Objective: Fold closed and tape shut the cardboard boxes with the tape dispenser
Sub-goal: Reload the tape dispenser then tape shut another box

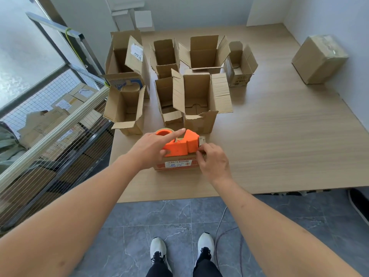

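A small closed cardboard box (179, 164) with a barcode label lies near the table's front edge. On top of it sits the orange tape dispenser (182, 145). My left hand (150, 149) grips the dispenser's handle, index finger stretched out over the roll. My right hand (212, 161) pinches the tape end at the box's right edge, just beside the dispenser's front. Behind them stand several open cardboard boxes (196, 100) with their flaps up.
A taped, closed box (319, 58) lies at the table's (279, 146) far right. A wire-mesh cart (50, 120) with flattened cardboard stands left of the table. White boxes sit by the back wall. A cable runs over the grey tiles near my feet.
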Available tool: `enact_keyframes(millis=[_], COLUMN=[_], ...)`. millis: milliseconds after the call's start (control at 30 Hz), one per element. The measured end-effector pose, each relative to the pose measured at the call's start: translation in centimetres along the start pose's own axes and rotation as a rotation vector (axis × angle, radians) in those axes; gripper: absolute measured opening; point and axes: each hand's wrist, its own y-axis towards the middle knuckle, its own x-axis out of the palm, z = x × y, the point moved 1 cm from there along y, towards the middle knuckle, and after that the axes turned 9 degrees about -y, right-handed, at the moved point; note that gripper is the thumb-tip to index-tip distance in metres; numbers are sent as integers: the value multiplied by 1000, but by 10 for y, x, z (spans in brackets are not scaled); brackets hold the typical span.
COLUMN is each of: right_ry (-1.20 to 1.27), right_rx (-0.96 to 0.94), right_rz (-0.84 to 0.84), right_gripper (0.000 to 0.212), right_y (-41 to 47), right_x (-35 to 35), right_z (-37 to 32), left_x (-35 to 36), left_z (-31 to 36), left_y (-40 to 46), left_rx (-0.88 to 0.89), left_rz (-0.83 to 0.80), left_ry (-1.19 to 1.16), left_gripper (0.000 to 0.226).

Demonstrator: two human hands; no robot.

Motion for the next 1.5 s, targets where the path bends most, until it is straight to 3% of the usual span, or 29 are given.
enact_keyframes(millis=[67, 200, 400, 600, 800, 900, 1000, 1100, 1167, 1267, 1500], right_ry=[55, 125, 149, 88, -14, -79, -65, 37, 23, -96, -160], right_rx=[2, -13, 12, -21, 15, 68, 5, 118, 100, -95, -205], right_rz=[20, 48, 40, 18, -129, -242, -164, -108, -69, -57, -33], right_gripper=[15, 14, 9, 38, 75, 56, 38, 8, 15, 14, 26], right_y=[-1, -4, -1, 0, 20, 23, 17, 13, 15, 16, 24], right_x=[-1, -1, 1, -3, 1, 9, 11, 13, 15, 12, -4], right_z=[3, 5, 9, 10, 1, 3, 7, 3, 3, 4, 4], left_x=[-2, 2, 5, 8, 8, 6, 2, 0, 1, 9, 27], left_z=[-3, -11, -21, -21, -20, -22, -24, -25, -25, -26, -25], left_y=[-7, -16, -22, -23, -28, -33, -38, -41, -40, -37, -30], left_rx=[82, 322, 396, 411, 421, 402, 388, 361, 359, 363, 323], left_rz=[4, 169, 317, 357, 364, 371, 390, 421, 434, 443, 472], left_ry=[-13, 139, 249, 199, 187, 185, 204, 230, 242, 239, 144], left_gripper=[91, 83, 68, 69, 66, 69, 65, 62, 61, 61, 65])
